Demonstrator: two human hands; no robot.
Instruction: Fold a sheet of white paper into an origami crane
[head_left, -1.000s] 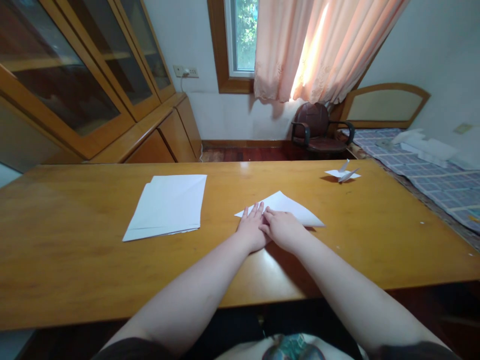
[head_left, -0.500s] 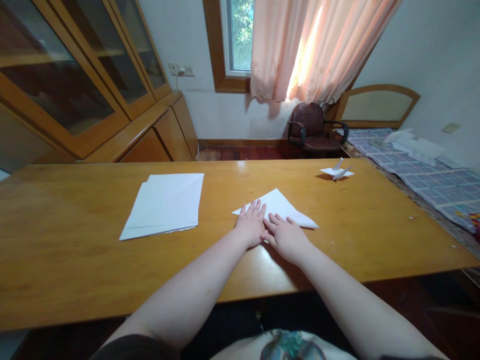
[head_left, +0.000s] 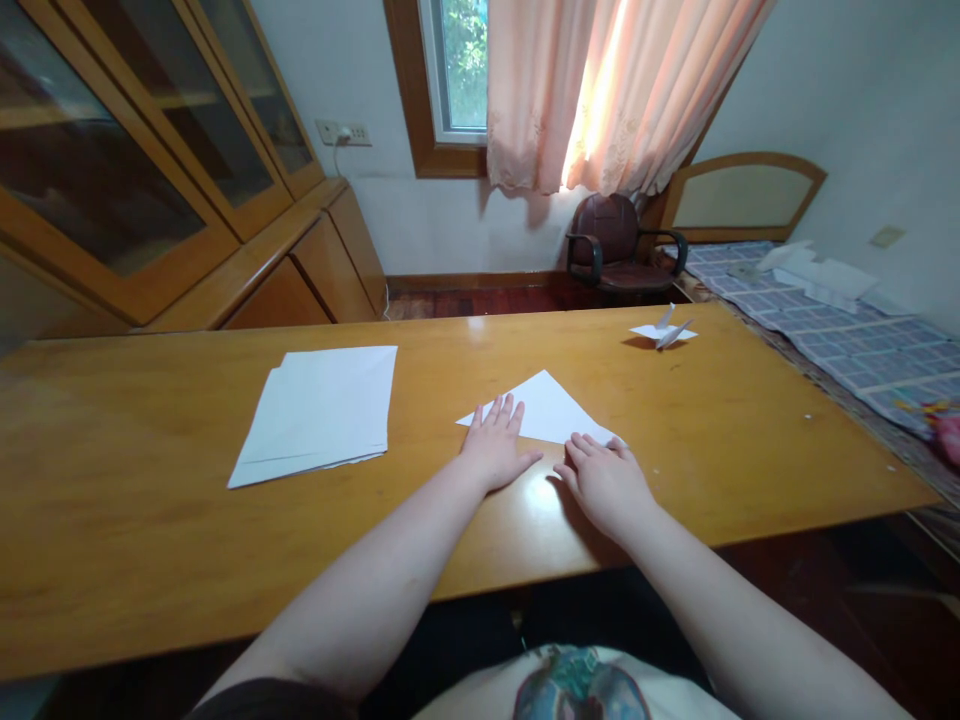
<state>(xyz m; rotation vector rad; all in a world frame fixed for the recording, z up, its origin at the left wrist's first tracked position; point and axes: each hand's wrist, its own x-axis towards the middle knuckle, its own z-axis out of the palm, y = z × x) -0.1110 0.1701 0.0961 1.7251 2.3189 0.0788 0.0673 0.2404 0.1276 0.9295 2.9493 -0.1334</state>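
Note:
A white sheet of paper point(head_left: 551, 408), folded into a triangle, lies on the wooden table with its peak pointing away from me. My left hand point(head_left: 495, 442) rests flat on its left part, fingers spread and thumb stretched to the right. At the right end of the folded edge lies my right hand point(head_left: 606, 480), its fingers extended over the paper near the corner. Parts of the lower edge are hidden under both hands.
A stack of white paper point(head_left: 319, 410) lies to the left on the table point(head_left: 150, 480). Toward the far right edge stands a folded paper crane point(head_left: 664, 330). Beyond the table are a brown armchair point(head_left: 611, 240), a bed point(head_left: 795, 300) and a glass-door cabinet point(head_left: 300, 260).
My right hand has slid right along the folded edge, away from my left hand. The paper's right side now lies flatter. My left hand stays on the paper, and the view has shifted slightly.

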